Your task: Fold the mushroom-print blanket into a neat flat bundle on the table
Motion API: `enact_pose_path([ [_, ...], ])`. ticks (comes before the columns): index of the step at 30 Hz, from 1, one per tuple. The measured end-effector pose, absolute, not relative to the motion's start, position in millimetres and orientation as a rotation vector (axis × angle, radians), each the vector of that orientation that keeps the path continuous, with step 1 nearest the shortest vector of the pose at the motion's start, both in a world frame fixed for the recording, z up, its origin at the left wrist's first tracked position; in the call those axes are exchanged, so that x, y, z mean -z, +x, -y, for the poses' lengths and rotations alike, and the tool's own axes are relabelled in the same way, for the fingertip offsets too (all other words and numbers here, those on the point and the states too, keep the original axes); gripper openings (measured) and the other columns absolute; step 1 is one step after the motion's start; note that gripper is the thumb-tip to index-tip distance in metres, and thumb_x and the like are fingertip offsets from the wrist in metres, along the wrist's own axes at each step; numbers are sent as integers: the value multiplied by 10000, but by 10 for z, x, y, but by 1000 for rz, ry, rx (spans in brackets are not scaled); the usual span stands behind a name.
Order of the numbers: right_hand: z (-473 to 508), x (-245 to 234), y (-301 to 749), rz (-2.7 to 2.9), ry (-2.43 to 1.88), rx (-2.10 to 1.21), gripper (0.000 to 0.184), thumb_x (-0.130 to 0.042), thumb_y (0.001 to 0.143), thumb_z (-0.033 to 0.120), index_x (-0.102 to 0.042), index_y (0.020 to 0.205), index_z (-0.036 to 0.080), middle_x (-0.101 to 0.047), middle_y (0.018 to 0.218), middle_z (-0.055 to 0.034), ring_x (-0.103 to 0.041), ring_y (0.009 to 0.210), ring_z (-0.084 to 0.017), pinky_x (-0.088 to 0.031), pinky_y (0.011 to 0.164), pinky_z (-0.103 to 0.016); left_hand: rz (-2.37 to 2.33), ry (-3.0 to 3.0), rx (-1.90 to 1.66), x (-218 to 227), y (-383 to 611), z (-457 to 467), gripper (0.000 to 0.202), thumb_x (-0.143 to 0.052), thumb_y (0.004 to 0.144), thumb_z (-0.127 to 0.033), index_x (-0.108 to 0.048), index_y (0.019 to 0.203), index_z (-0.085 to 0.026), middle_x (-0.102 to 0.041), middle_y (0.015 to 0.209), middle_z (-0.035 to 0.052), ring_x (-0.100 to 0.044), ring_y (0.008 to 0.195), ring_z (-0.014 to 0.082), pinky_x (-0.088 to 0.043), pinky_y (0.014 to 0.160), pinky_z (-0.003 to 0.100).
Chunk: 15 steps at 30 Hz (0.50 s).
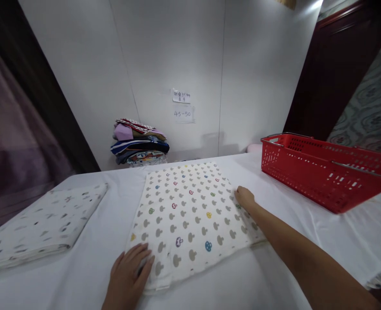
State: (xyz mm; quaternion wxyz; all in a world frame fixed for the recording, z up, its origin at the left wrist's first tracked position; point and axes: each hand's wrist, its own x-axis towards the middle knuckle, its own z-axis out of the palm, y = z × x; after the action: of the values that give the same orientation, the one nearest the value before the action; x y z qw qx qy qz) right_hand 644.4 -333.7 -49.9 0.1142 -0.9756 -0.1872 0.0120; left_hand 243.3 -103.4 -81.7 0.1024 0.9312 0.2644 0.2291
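"Left hand (130,271) first: how does it sit?"

"Palm down on the cloth (190,215), at its near left corner. Fingers loosely bent, thumb held apart, so it rests there and doesn't seem to grip."

"And the right hand (245,198)?"

"Curled up at the cloth's right edge, toward the far end. I can't tell whether the fingertips pinch the edge or only press on it; they're turned away from view."

"Where does the cloth lie?"

"Flat in the middle of the tabletop (242,280), between the speckled cloth (58,215) on the left and the basket (306,172) on the right, touching neither."

"How would you expect it to handle?"

"Light and soft, I'd say, with little stiffness of its own. Nothing fragile, though it may wrinkle, or slide if tugged from one side. Near the left hand there seems to be an overlapping layer, and layers could slip apart."

"Best place to take hold?"

"Corners or side edges, thumb under and fingers over, taking every layer together. Lifted by the middle, it would probably just bunch up."
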Motion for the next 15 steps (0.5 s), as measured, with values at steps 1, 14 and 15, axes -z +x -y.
enact_pose_path([
  [1,3313,493,6464,553,-2863,-34,268,-391,897,314,-598,974,162,-640,1038,-122,-592,960,-233,-430,723,-296,-777,2753,-676,822,2433,1032,326,-473,760,-516,-701,877,-314,-665,1100,10,-574,1090,266,-374,978,515],
  [14,3043,619,6704,557,-2870,72,312,-327,938,300,-569,1047,136,-620,1073,-154,-594,975,-235,-422,750,-304,-723,2806,-717,994,2375,916,328,-481,752,-540,-702,887,-338,-670,1086,3,-593,1057,273,-406,957,502],
  [15,3046,627,6706,557,-2874,75,314,-325,938,301,-570,1047,137,-622,1066,-152,-595,972,-234,-422,751,-303,-723,2806,-715,987,2377,916,327,-477,753,-538,-703,881,-340,-672,1083,1,-595,1053,274,-406,954,505],
])
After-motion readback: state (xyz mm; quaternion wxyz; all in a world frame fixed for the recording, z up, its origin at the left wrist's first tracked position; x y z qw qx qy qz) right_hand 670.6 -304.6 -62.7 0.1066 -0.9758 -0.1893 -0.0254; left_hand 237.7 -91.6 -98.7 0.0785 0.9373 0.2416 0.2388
